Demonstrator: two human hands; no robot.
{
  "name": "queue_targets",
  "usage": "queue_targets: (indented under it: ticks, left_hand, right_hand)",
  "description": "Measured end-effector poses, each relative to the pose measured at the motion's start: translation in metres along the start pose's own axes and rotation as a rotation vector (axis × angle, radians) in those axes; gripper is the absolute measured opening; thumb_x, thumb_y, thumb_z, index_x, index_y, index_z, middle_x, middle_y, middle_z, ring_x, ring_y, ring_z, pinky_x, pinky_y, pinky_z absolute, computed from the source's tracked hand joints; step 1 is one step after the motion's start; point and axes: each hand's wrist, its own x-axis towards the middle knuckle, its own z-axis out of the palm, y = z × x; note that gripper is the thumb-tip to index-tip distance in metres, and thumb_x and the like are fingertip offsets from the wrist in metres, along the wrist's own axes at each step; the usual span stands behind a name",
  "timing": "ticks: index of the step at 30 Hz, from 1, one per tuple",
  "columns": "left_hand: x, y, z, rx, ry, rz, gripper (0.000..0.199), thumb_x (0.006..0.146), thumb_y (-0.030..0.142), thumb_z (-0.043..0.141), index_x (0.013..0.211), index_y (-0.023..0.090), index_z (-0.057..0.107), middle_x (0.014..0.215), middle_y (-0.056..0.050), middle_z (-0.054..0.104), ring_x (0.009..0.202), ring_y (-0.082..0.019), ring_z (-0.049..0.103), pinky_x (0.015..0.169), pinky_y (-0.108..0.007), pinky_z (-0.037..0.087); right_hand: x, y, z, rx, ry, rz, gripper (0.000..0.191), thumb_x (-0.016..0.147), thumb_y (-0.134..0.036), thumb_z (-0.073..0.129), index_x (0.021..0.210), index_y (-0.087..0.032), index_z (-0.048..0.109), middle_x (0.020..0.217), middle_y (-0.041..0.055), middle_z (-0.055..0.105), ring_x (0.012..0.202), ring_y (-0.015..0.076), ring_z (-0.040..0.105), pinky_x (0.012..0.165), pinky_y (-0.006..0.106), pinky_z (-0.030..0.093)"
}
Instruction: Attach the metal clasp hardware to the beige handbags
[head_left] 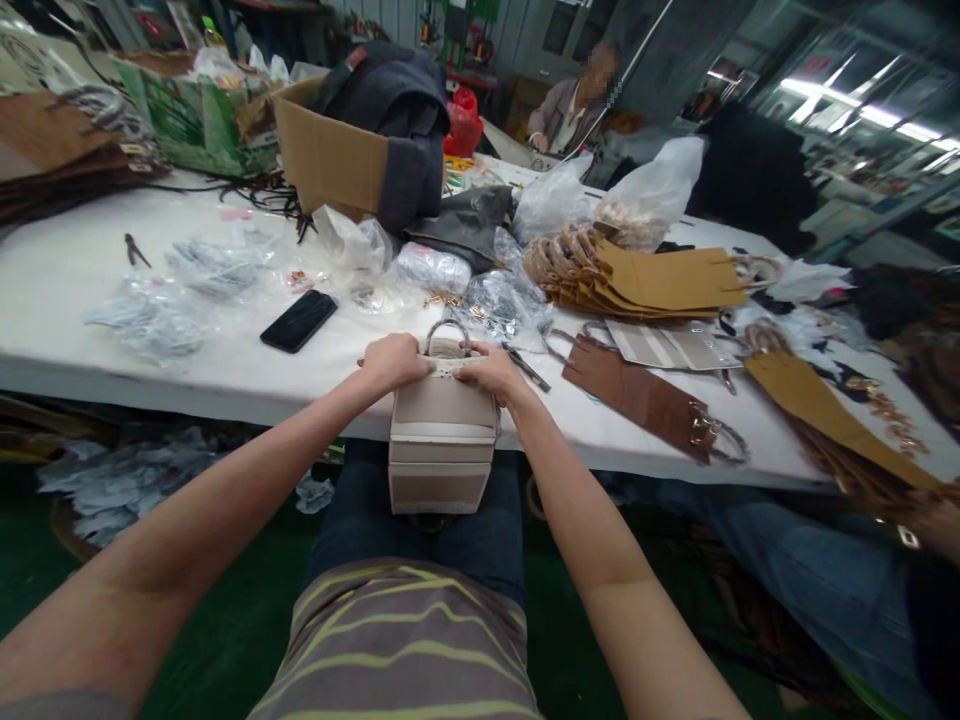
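A beige handbag (442, 420) with a twisted loop handle (448, 326) rests partly on the table edge and partly over my lap. My left hand (396, 362) grips its top left side, thumb pressed near the seam below the handle. On the other top corner my right hand (491, 372) is closed in the same way, its thumb close to the left one. The fingers behind the bag are hidden. A dark pen-like tool (529, 369) lies just right of my right hand. A black phone (298, 321) lies to the left of the bag.
Brown bag panels (637, 395) and a stack of tan panels (667, 280) with handles lie to the right. Plastic packets (154, 315) are at the left. A cardboard box (330, 155) of dark cloth stands behind. Another person (574, 110) sits across the table.
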Motion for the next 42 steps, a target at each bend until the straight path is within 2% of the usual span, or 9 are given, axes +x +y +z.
queue_targets:
  ticks: [3,8,13,17,20,27,33,37,42]
  left_hand:
    - [0.0,0.0,0.002,0.012,0.006,0.013,0.051,0.093,0.057,0.073,0.118,0.013,0.084,0.121,-0.024,0.081,0.113,-0.04,0.076,0.094,-0.045,0.058]
    - [-0.005,0.0,0.015,-0.064,0.018,-0.025,0.053,0.097,0.054,0.071,0.13,0.012,0.076,0.126,-0.024,0.079,0.118,-0.038,0.074,0.097,-0.042,0.057]
    - [-0.014,0.001,0.028,-0.137,0.153,0.001,0.049,0.099,0.045,0.072,0.136,0.013,0.069,0.146,-0.025,0.064,0.138,-0.039,0.058,0.109,-0.046,0.054]
    - [-0.009,-0.002,0.04,-0.257,0.173,0.073,0.031,0.1,0.032,0.07,0.13,0.025,0.071,0.153,-0.016,0.058,0.142,-0.038,0.051,0.114,-0.055,0.053]
    - [0.0,-0.005,0.05,-0.285,0.179,0.104,0.019,0.102,0.026,0.066,0.115,0.03,0.079,0.158,-0.01,0.055,0.147,-0.039,0.048,0.116,-0.06,0.051]
    - [0.005,-0.009,0.059,-0.281,0.214,0.155,0.016,0.102,0.034,0.069,0.109,0.032,0.084,0.163,-0.007,0.054,0.152,-0.039,0.045,0.122,-0.062,0.049]
    - [0.006,-0.008,0.051,-0.285,0.128,0.144,0.015,0.097,0.035,0.076,0.108,0.032,0.085,0.164,-0.007,0.054,0.156,-0.04,0.043,0.126,-0.064,0.045]
    - [0.009,-0.006,0.048,-0.266,0.114,0.129,0.014,0.096,0.034,0.075,0.105,0.032,0.086,0.164,-0.005,0.055,0.156,-0.039,0.043,0.128,-0.062,0.044]
    - [0.01,-0.007,0.049,-0.222,0.121,0.134,0.02,0.097,0.037,0.071,0.11,0.033,0.086,0.169,-0.006,0.052,0.157,-0.04,0.043,0.127,-0.062,0.045]
  right_hand:
    - [0.004,-0.004,0.001,-0.106,-0.012,0.019,0.066,0.074,-0.023,0.081,0.139,-0.016,0.075,0.113,0.0059,0.083,0.089,0.0208,0.074,0.081,0.029,0.057]
    - [0.001,-0.018,0.0,-0.606,0.087,0.014,0.066,0.078,-0.036,0.088,0.139,-0.018,0.074,0.131,0.0129,0.079,0.118,0.0308,0.073,0.104,0.039,0.056]
    - [-0.011,-0.016,0.002,-0.805,0.153,-0.038,0.064,0.089,-0.054,0.085,0.142,-0.019,0.073,0.141,0.0183,0.069,0.133,0.0356,0.065,0.118,0.046,0.05]
    - [-0.01,0.012,0.006,-0.768,0.212,-0.192,0.065,0.093,-0.051,0.084,0.147,-0.017,0.072,0.145,0.0193,0.062,0.141,0.036,0.058,0.126,0.047,0.045]
    - [-0.006,0.036,0.009,-0.681,0.199,-0.274,0.069,0.1,-0.046,0.077,0.161,-0.018,0.062,0.16,0.0201,0.055,0.152,0.036,0.052,0.132,0.048,0.04]
    - [-0.006,0.059,0.005,-0.579,0.112,-0.336,0.073,0.115,-0.05,0.049,0.177,-0.013,0.041,0.177,0.0217,0.044,0.166,0.0344,0.039,0.141,0.052,0.028]
    - [-0.012,0.061,-0.023,-0.266,-0.028,-0.355,0.059,0.118,-0.051,0.041,0.17,-0.027,0.056,0.179,0.0073,0.047,0.169,0.0242,0.039,0.144,0.044,0.022]
    - [-0.01,0.069,-0.025,-0.275,0.0,-0.393,0.056,0.114,-0.041,0.052,0.167,-0.025,0.06,0.176,0.0109,0.051,0.165,0.026,0.045,0.142,0.045,0.026]
    - [-0.01,0.077,-0.012,-0.289,0.073,-0.413,0.057,0.114,-0.032,0.049,0.169,-0.023,0.057,0.177,0.014,0.048,0.166,0.0272,0.043,0.142,0.046,0.027]
